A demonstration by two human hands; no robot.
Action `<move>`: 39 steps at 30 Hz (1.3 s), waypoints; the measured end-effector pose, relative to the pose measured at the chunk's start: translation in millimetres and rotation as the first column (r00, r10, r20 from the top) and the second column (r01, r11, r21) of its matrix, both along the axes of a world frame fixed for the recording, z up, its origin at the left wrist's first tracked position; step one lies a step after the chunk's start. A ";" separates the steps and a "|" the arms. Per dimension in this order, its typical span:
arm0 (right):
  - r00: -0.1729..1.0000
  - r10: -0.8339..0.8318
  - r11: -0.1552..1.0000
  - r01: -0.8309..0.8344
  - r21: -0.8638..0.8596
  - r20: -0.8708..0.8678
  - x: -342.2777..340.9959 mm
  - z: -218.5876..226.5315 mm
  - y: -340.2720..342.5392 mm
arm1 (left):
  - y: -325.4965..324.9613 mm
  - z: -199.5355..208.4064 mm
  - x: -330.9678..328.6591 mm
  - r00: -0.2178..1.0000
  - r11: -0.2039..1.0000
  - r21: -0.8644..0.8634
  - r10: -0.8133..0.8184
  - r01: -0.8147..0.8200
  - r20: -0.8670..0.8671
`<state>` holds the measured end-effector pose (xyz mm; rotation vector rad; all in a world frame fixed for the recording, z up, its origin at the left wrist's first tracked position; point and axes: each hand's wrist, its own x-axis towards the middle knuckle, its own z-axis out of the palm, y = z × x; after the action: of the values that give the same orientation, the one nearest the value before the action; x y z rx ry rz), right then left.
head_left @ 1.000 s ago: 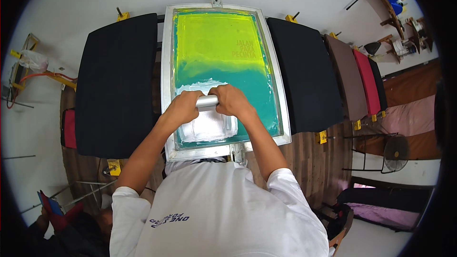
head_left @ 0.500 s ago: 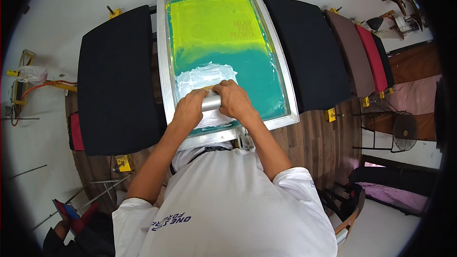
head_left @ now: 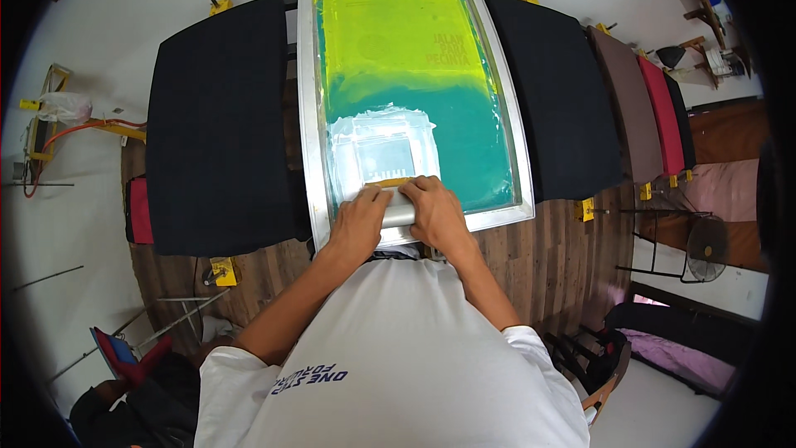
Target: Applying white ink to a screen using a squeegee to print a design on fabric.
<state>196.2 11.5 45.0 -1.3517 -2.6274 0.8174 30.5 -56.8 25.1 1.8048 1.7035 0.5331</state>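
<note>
A screen-printing frame with a pale metal rim lies in front of me. Its mesh is yellow-green at the far half and teal nearer me. White ink covers the near left of the mesh, with a paler rectangle inside it. My left hand and my right hand both grip a squeegee with a silver handle, side by side near the frame's close edge. An orange-yellow strip of its blade shows beyond my fingers. The blade's contact with the mesh is hidden.
Black fabric-covered boards stand left and right of the frame. Farther right are a brown board and a red board. Yellow clamps sit at board ends. A fan stands at right; another person is at lower left.
Both hands have pulled the squeegee toward me, to the frame's near end. The paler rectangle in the white ink now shows behind it. The whole view has shifted slightly.
</note>
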 end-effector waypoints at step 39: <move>0.417 -0.896 0.317 0.363 -0.876 -0.152 105.1 -52.2 -95.8 | -17.3 1.7 5.5 0.999 1.000 0.015 0.017 -0.017 0.040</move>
<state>301.4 -84.3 -7.2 -1.6797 -0.8904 1.8271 36.0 -74.2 26.9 1.7800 1.6935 0.5864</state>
